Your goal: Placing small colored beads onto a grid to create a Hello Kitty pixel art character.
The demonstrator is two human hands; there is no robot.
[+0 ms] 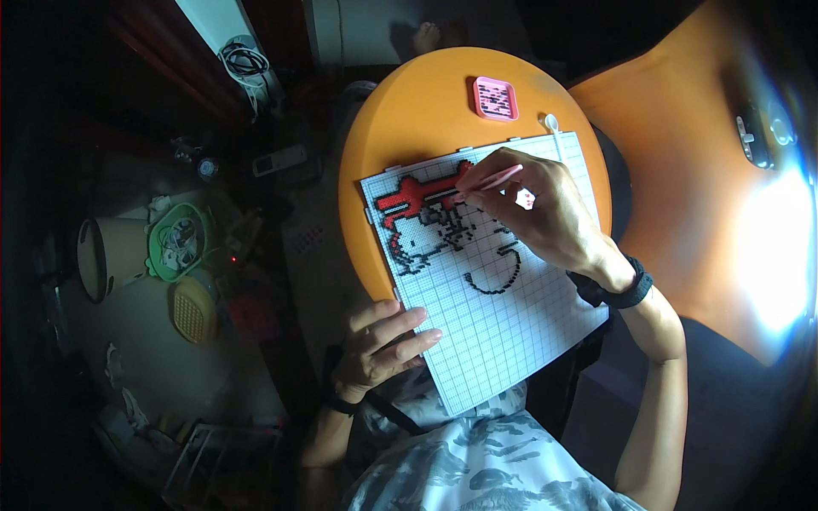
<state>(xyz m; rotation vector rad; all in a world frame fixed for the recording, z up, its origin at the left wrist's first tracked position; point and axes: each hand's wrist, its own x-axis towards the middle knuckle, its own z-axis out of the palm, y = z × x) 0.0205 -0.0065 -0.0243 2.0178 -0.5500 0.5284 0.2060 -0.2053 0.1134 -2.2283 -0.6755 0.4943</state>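
A white gridded pegboard point(492, 345) lies tilted across a round orange stool top point(409, 96), bearing a partial pattern of red, black, white and grey fuse beads point(418, 191). My right hand point(543, 204) pinches pink tweezers point(501, 177) over the upper part of the board; their tips are hidden by the fingers. My left hand point(390, 342) rests on the board's lower left edge, fingers on top. A small pink tray point(495, 99) holding black beads stands beyond the board. A white spoon point(552, 124) lies at the board's far right corner.
An orange chair point(690, 211) stands at the right, with a dark device point(757, 137) and a bright light on it. At the left are a green basket of cables point(179, 243), a bin point(115, 255) and a yellow perforated object point(193, 311). A bare foot point(427, 38) shows beyond the stool.
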